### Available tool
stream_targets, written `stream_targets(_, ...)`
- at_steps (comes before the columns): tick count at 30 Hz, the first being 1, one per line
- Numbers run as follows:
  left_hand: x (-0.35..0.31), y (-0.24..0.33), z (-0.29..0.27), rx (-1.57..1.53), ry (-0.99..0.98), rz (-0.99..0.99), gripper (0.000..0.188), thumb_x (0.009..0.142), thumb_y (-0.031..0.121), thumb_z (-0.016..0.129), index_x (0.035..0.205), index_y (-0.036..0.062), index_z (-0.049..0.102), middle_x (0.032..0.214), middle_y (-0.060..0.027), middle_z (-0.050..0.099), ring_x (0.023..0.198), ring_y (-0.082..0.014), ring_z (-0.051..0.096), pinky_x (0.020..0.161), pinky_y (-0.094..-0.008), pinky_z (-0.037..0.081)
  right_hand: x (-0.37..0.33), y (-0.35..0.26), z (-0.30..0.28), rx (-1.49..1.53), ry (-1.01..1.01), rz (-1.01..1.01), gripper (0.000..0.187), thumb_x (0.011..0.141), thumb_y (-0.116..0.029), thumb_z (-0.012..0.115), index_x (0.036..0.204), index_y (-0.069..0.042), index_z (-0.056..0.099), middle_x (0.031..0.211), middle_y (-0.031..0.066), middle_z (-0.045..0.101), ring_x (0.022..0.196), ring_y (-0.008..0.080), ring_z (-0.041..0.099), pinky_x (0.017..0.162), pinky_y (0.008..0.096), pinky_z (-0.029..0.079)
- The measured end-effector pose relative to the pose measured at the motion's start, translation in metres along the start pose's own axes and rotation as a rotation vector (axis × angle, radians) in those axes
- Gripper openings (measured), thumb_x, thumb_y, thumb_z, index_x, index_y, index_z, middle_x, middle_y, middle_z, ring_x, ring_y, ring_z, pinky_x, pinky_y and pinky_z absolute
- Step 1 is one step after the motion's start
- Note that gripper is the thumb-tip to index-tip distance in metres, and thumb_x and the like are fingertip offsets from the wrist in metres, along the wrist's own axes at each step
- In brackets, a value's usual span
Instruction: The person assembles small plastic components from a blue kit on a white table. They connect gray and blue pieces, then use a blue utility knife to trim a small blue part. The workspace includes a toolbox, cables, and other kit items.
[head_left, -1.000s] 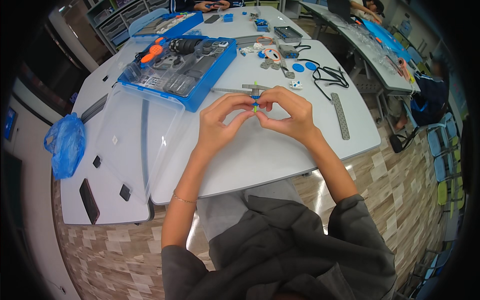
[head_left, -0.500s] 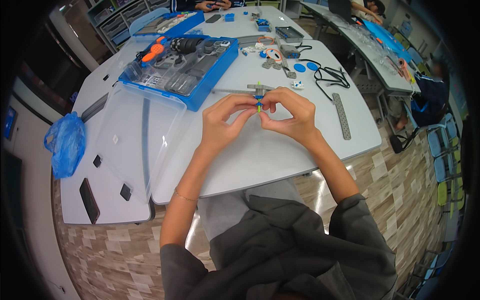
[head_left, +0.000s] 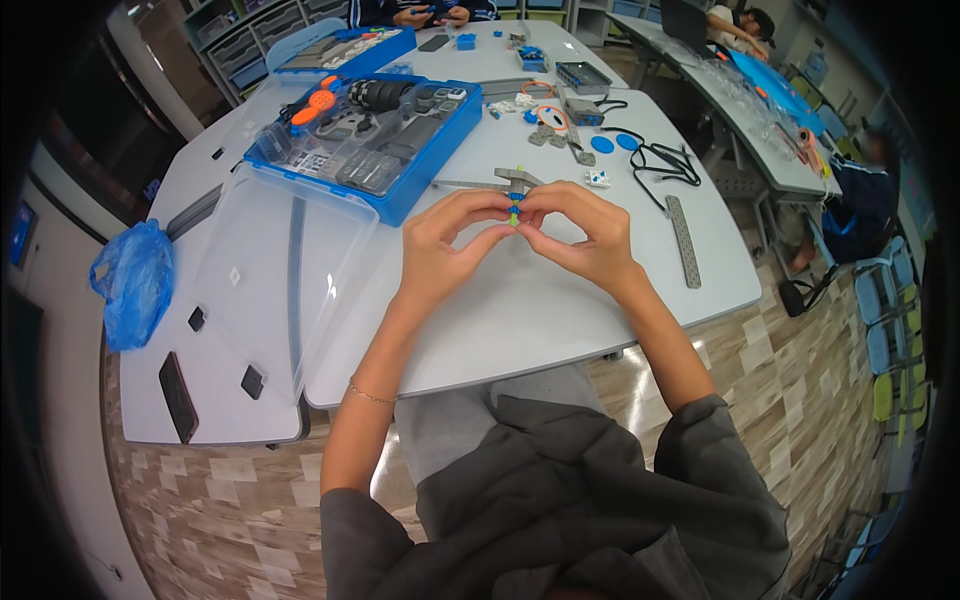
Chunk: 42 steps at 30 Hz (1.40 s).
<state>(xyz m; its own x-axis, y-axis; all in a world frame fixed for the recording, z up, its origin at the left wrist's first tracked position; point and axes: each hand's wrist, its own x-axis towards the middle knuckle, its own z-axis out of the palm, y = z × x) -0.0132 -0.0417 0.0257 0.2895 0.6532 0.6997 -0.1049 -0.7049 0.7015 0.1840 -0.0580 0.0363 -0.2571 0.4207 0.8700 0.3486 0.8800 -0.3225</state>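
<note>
Between my two hands is a small assembly of building parts (head_left: 515, 178), with grey beams at its far end and a yellow-green axle carrying blue pieces toward me. My left hand (head_left: 446, 236) pinches it from the left with thumb and fingers. From the right, my right hand (head_left: 583, 228) pinches the same assembly, its fingertips almost meeting the left ones. Fingertips cover part of the blue pieces. A long grey beam stretches left from the assembly, above the white table (head_left: 480, 320).
A blue kit box (head_left: 405, 195) of parts stands left of my hands, its clear lid (head_left: 345, 260) nearer. Right are a perforated grey beam (head_left: 683, 240), black cables (head_left: 660, 160) and blue discs (head_left: 602, 144). A phone (head_left: 178, 398) and blue plastic bag (head_left: 137, 285) lie far left.
The assembly has tilted slightly between my fingertips, and its grey beams sit at a different angle. Both hands keep their pinch. The whole view has shifted a little.
</note>
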Motion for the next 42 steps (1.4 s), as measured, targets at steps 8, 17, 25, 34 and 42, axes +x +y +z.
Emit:
stream_targets(8,-0.0003,0.0017,0.0004,0.024,0.0,0.016,0.025,0.08,-0.006,0.073,0.104,-0.0026,0.071,0.107,-0.0129,0.071,0.095,-0.0204,0.072,0.087,-0.0309,0.059,-0.0005,-0.0014,0.0015,-0.015,0.038,-0.022,0.028,0.07,0.006,0.077,0.096,0.0,0.068,0.088,0.0088,0.07,0.069,0.0151,0.066,0.062,0.0247,0.053)
stream_targets(17,-0.003,0.0003,-0.0024,0.133,-0.038,0.055,0.032,0.075,-0.013,0.073,0.105,-0.0081,0.068,0.108,-0.0156,0.069,0.097,-0.0225,0.07,0.09,-0.0353,0.059,-0.0026,-0.0043,0.0042,-0.041,0.028,-0.022,0.029,0.067,0.01,0.075,0.093,0.001,0.067,0.088,0.0098,0.069,0.068,0.0152,0.063,0.062,0.0243,0.052)
stream_targets(25,-0.0052,-0.0008,-0.0006,0.236,-0.003,0.104,0.031,0.071,-0.011,0.076,0.101,-0.0058,0.07,0.104,-0.0137,0.071,0.093,-0.0199,0.071,0.087,-0.0334,0.06,-0.0035,-0.0042,0.0022,-0.052,-0.004,-0.039,0.029,0.067,0.009,0.074,0.094,0.001,0.066,0.086,0.0093,0.068,0.068,0.0157,0.063,0.061,0.025,0.052)
stream_targets(34,-0.0076,-0.0025,0.0008,0.231,0.003,0.088,0.028,0.071,-0.011,0.075,0.098,-0.0051,0.07,0.101,-0.0129,0.072,0.092,-0.0191,0.071,0.086,-0.0325,0.06,-0.0048,-0.0046,0.0032,-0.036,0.002,-0.041,0.026,0.069,0.008,0.075,0.092,0.0,0.066,0.083,0.0083,0.066,0.068,0.0165,0.064,0.06,0.0262,0.052)
stream_targets(42,-0.0053,-0.0002,0.0065,0.218,0.093,0.084,0.021,0.072,-0.004,0.075,0.092,0.0025,0.072,0.093,-0.0066,0.074,0.084,-0.0162,0.073,0.078,-0.0274,0.059,-0.0048,-0.0038,0.006,-0.037,0.025,-0.063,0.025,0.071,0.009,0.075,0.092,0.001,0.064,0.081,0.0092,0.065,0.066,0.017,0.064,0.059,0.0265,0.051)
